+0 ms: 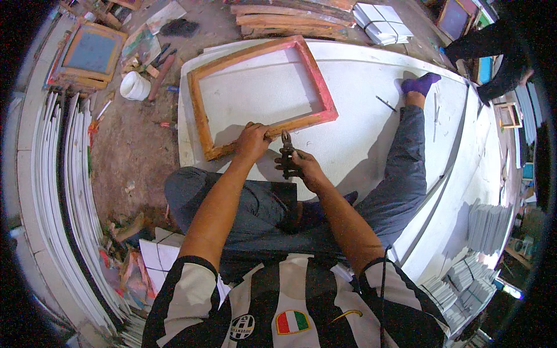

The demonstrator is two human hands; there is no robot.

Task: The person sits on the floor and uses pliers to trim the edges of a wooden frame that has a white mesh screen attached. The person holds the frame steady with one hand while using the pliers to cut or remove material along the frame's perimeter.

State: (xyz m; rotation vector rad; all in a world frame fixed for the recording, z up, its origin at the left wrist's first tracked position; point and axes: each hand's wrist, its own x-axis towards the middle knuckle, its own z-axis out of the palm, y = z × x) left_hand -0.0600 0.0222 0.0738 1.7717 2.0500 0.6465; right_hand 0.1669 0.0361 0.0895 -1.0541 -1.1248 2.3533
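Observation:
A rectangular wooden frame (203,113), stained red along its right side, is tilted over the white sheet in front of me. My left hand (252,142) grips its near rail close to the middle, with the fingers wrapped over the wood. In my right hand (307,169) is a pair of dark pliers (286,145), jaws pointing up at the near rail just right of my left hand. Whether the jaws touch the wood or hold anything small, I cannot tell.
My legs rest on the white sheet (360,75). A white bucket (134,86) and scattered tools lie left on the dirt floor. Sheet stacks (49,191) line the left; tied white bundles (383,24) sit far and right. Another person (493,55) stands at the upper right.

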